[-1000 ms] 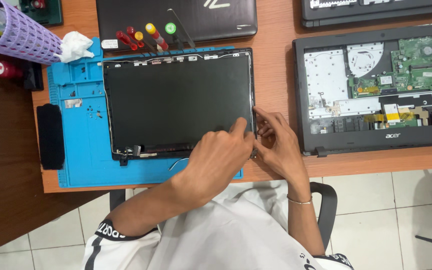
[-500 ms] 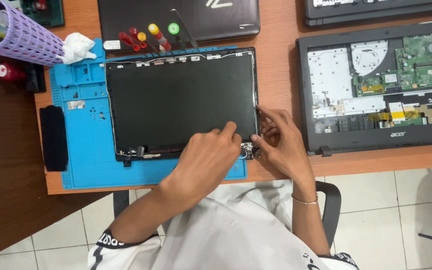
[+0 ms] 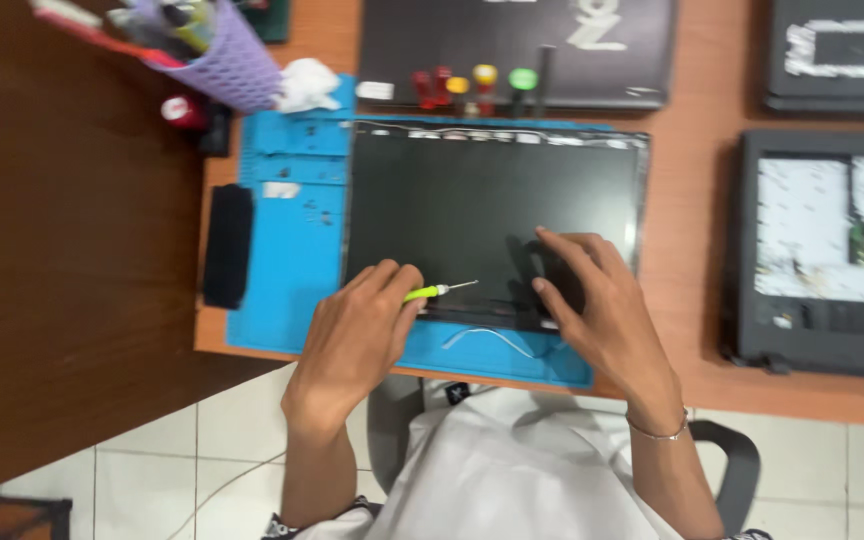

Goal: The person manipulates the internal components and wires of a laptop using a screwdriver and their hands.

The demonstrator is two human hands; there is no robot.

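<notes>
Head view is looking down on a dark laptop screen panel [image 3: 492, 215] that is lying flat on a blue work mat [image 3: 297, 250] at the near edge of a brown wooden bench [image 3: 687, 290]. Its glass is looking black and unlit, with a thin metal frame showing along the top and right edges, and a thin pale cable [image 3: 487, 335] is curling on the mat just below its lower edge.

The left hand [image 3: 357, 335] is resting at the panel's lower left corner with its fingers curled closed around a small screwdriver [image 3: 437, 291] with a yellow-green handle; the thin metal tip is pointing right, lying just over the panel's lower edge. The right hand [image 3: 602, 310] is lying on the lower right part of the panel with its fingers [image 3: 562, 245] spread open and pressing flat on the glass, holding nothing.

A black oblong pad [image 3: 227, 245] is sitting at the mat's left edge. Beyond the panel, a row of screwdrivers with red, yellow and green caps [image 3: 472, 85] is lying against a closed dark laptop [image 3: 517, 50]. A purple mesh cup [image 3: 217, 55] with tools and a crumpled white tissue [image 3: 307, 85] are sitting at the top left. To the right, well apart from the hands, an opened laptop base [image 3: 822, 250] is showing its inner parts.
</notes>
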